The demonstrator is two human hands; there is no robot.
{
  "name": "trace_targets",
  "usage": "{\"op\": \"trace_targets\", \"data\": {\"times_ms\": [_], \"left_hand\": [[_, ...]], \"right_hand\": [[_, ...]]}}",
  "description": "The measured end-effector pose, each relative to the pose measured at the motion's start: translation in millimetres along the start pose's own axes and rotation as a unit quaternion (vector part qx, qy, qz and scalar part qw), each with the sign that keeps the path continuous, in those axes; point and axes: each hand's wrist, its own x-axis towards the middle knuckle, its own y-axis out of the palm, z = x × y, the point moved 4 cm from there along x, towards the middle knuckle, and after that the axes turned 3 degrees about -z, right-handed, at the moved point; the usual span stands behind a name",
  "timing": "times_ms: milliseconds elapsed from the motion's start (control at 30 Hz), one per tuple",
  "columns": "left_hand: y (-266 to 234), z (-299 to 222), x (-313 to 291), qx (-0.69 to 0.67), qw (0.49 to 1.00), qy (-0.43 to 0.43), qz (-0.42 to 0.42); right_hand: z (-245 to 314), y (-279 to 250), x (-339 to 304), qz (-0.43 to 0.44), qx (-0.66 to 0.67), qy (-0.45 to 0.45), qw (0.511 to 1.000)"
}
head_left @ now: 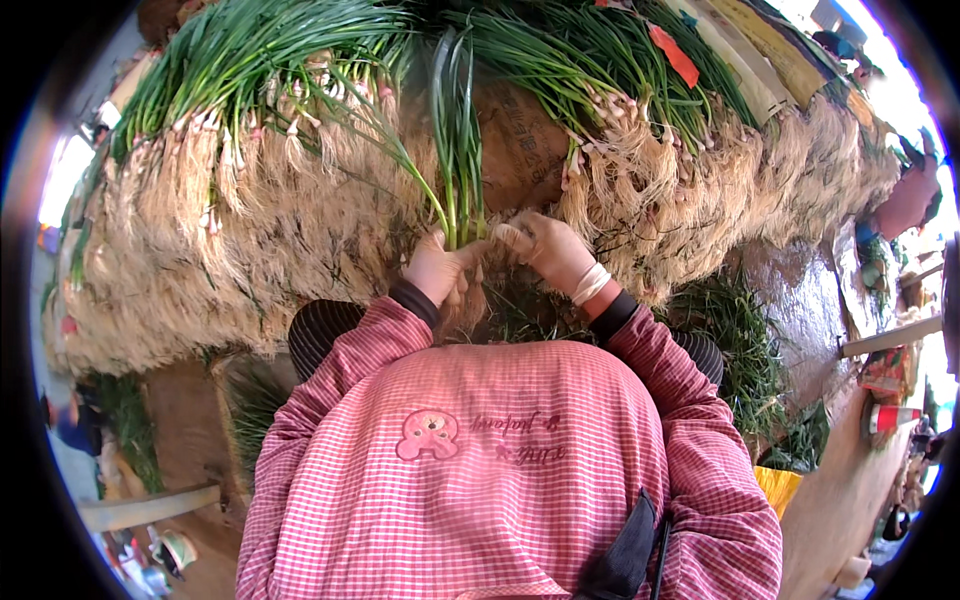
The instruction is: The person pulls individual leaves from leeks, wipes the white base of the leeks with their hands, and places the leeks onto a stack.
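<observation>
My left hand [440, 268] is closed round the lower stems of a small bunch of green garlic [457, 130], whose long leaves point away from me. One stalk leans out to the left of the bunch. My right hand [545, 250] meets the bunch at its right side, thumb and fingers pinched together beside the stems. Whatever those fingers hold is too small to make out. Both hands look thinly gloved, and white bands [591, 284] circle the right wrist. Pale roots [468, 305] hang below my left hand.
Green garlic is heaped left [260, 60] and right [600, 70], with a thick mass of roots [290, 225] facing me. Brown printed sacking [520, 140] shows between the heaps. Loose leaves [745, 350] lie low at right. A red strip [674, 55] rests on the right heap.
</observation>
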Motion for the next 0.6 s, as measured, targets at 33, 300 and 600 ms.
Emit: {"op": "trace_targets", "data": {"times_ms": [33,300,600], "left_hand": [[3,0,0,0.001,1.000,0.006,-0.008],[0,-4,-3,-0.095,0.984,-0.046,0.142],[-7,-23,-4,-0.175,0.960,0.046,0.213]], "right_hand": [[2,1,6,-0.021,-0.009,-0.018,1.000],[-6,37,15,-0.018,0.561,0.140,0.815],[-44,19,-38,0.217,0.302,0.153,0.916]]}}
